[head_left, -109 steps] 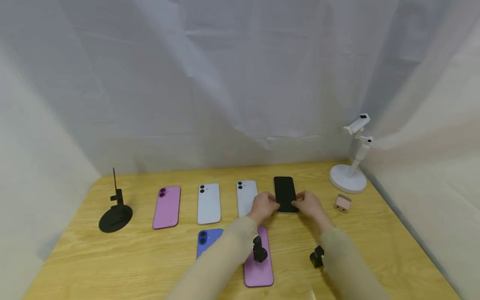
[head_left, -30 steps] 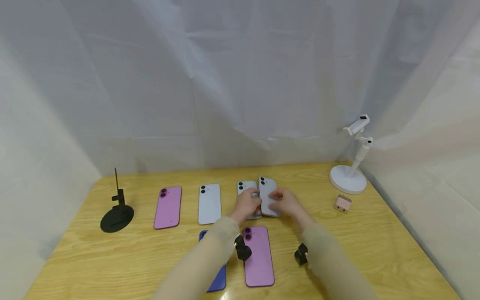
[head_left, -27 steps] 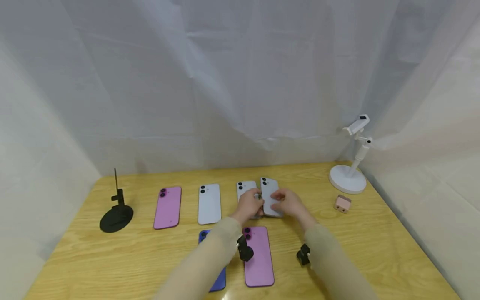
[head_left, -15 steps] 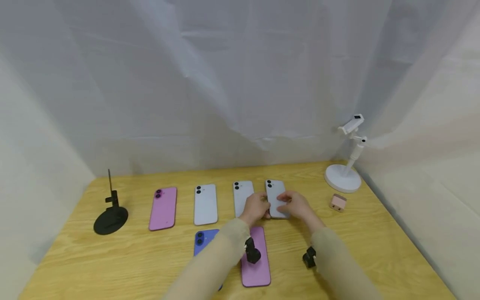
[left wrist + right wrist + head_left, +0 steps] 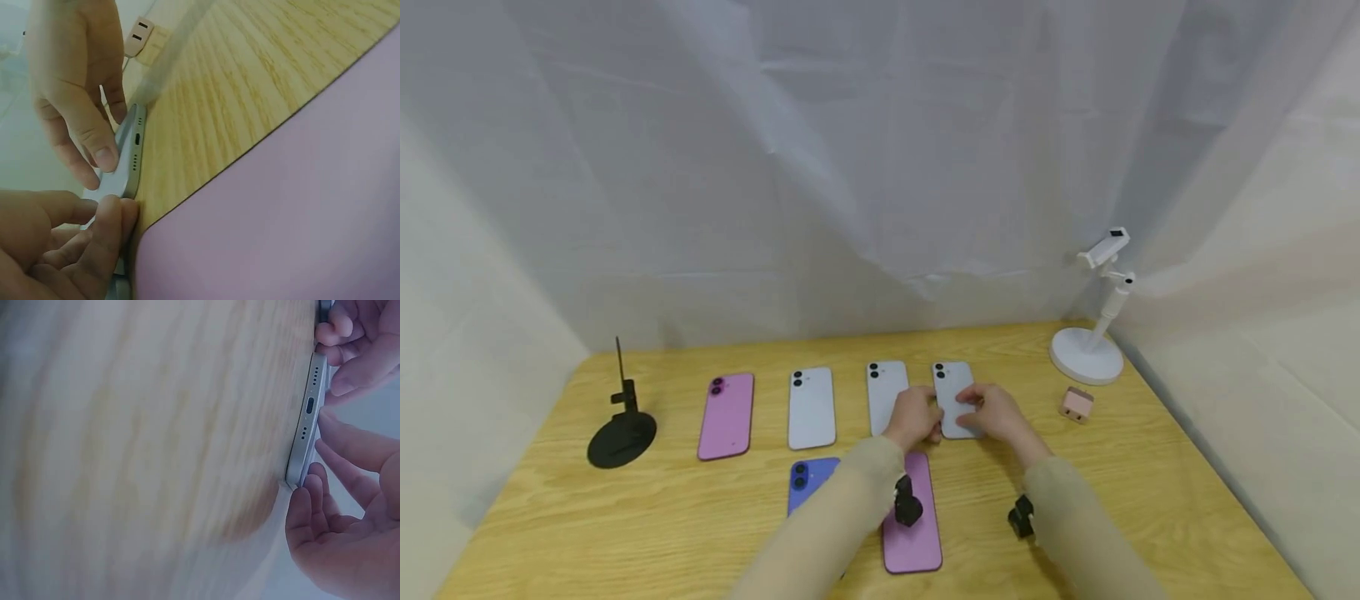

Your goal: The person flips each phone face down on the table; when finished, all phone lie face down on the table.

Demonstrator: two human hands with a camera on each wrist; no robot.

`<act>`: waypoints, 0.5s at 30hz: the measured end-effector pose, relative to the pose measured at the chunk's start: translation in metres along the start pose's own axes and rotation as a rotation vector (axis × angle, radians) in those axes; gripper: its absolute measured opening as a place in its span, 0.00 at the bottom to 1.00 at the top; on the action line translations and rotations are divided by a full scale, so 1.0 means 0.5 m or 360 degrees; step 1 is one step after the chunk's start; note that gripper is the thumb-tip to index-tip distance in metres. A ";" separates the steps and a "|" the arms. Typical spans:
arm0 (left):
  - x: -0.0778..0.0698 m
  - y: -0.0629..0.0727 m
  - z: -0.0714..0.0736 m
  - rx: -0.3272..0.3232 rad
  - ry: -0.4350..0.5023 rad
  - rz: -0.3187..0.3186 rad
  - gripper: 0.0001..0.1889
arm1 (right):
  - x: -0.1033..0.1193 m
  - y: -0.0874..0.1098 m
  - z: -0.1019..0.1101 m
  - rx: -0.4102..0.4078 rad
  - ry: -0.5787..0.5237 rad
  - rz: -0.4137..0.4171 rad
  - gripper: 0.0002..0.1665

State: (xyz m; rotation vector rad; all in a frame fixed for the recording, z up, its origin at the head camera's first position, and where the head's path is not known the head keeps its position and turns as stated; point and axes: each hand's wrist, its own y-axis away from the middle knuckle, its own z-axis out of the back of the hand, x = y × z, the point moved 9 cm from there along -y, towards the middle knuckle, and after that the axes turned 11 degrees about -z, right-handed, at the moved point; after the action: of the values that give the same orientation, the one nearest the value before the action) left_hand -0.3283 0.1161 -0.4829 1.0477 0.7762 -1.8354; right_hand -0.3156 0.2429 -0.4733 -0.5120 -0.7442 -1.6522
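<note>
A white smartphone (image 5: 953, 380) lies back up at the right end of the far row, its twin cameras at the upper left corner. My left hand (image 5: 914, 417) pinches its left edge near the lower corner. From the other side my right hand (image 5: 995, 414) holds it, thumb and a finger on the back and other fingers curled at the right edge. The charging port end of the smartphone (image 5: 309, 415) faces the camera in the right wrist view, close over the wood. Beside my left hand lies another white smartphone (image 5: 886, 387), its lower part hidden.
Further left lie a white smartphone (image 5: 812, 408) and a pink one (image 5: 727, 417). Under my left forearm are a blue smartphone (image 5: 808, 477) and another pink smartphone (image 5: 917, 542). A black stand (image 5: 622, 437), a white stand (image 5: 1086, 357) and a pink charger plug (image 5: 1077, 404) stand at the sides.
The smartphone in my hands was screen up, then was turned back up and tilted against its white neighbour. It has since moved right and come down flat, apart from that neighbour.
</note>
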 end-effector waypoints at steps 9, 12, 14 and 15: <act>-0.048 0.018 0.062 0.0108 -0.0117 -0.0106 0.24 | 0.007 0.019 0.019 0.0018 0.0015 0.0064 0.18; -0.060 0.038 0.107 0.0138 -0.0175 -0.0175 0.22 | 0.005 0.030 0.035 -0.0001 0.0072 0.0134 0.18; -0.064 0.058 0.147 0.0122 -0.0251 -0.0219 0.21 | 0.002 0.038 0.047 -0.0038 0.0130 0.0178 0.17; -0.061 0.070 0.167 0.0107 -0.0274 -0.0227 0.21 | -0.001 0.042 0.054 -0.0063 0.0160 0.0201 0.17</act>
State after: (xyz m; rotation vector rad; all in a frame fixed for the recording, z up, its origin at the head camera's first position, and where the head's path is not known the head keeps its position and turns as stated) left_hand -0.3177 0.0436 -0.4213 0.8811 0.7051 -2.0555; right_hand -0.2966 0.2600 -0.4506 -0.4902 -0.5943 -1.5653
